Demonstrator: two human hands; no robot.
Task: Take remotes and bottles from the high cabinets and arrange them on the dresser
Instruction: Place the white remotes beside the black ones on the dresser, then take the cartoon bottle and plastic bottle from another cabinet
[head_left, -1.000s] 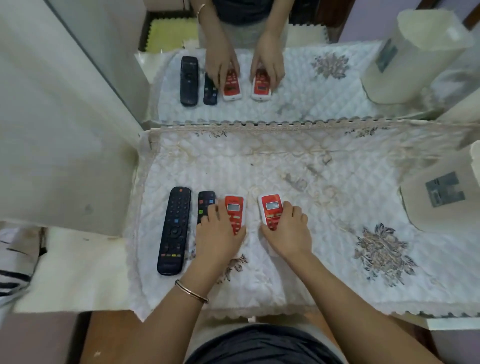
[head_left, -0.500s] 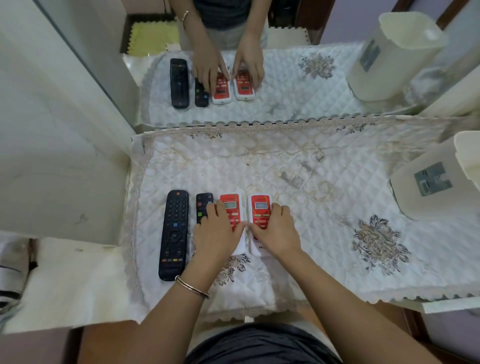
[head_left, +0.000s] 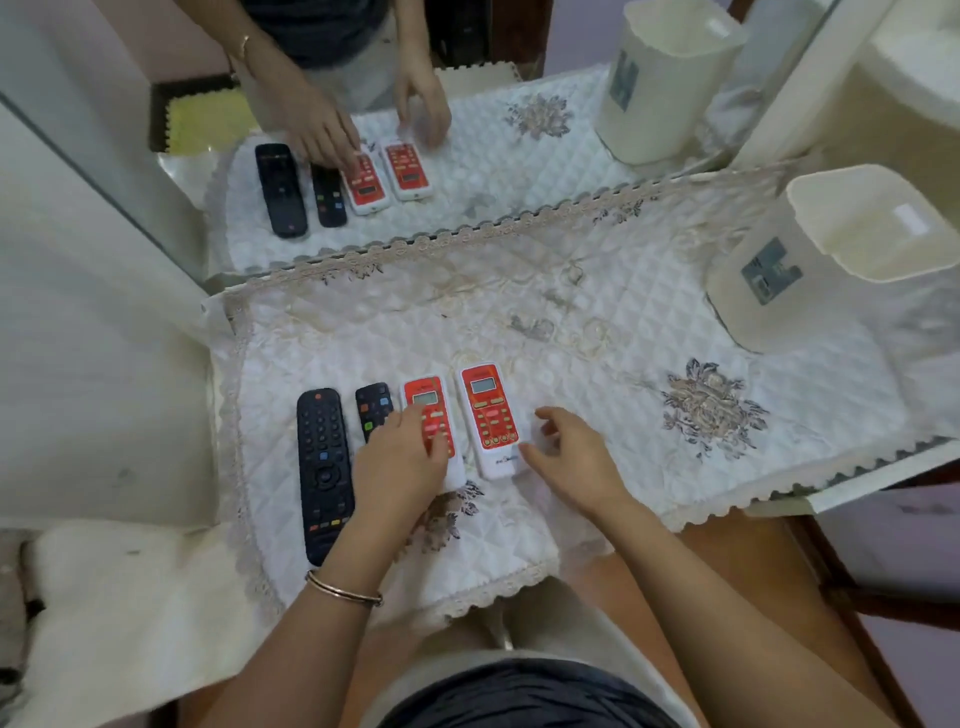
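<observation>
Surface: dresser top covered by a white quilted cloth (head_left: 597, 395) with lace edging and grey floral embroidery; front edge of the cloth hangs over toward the person. A mirror (head_left: 467, 171) stands along the back edge and reflects the remotes, both hands and the person's torso. Cream wall panel to the left. A cream plastic bin (head_left: 810, 260) with a dark label stands at the right rear of the surface, tilted in this wide view.

Four remotes lie face up in a row at front left, long axes roughly parallel:
- long black remote (head_left: 323, 467), leftmost
- short black remote (head_left: 373, 408) just beside it, lower part hidden under the left hand
- left red remote (head_left: 428, 410), white body, small display near the top
- right red remote (head_left: 488, 415), same type, just beside the first with a narrow gap

Left hand (head_left: 402, 462): palm down, fingers resting on the left red remote and over the short black one; pressing or touching, not wrapped around either. Bangle (head_left: 343, 590) on that wrist.

Right hand (head_left: 571, 457): released, fingers loosely spread, just right of the right red remote; thumb near its lower end; cannot tell whether it touches
</observation>
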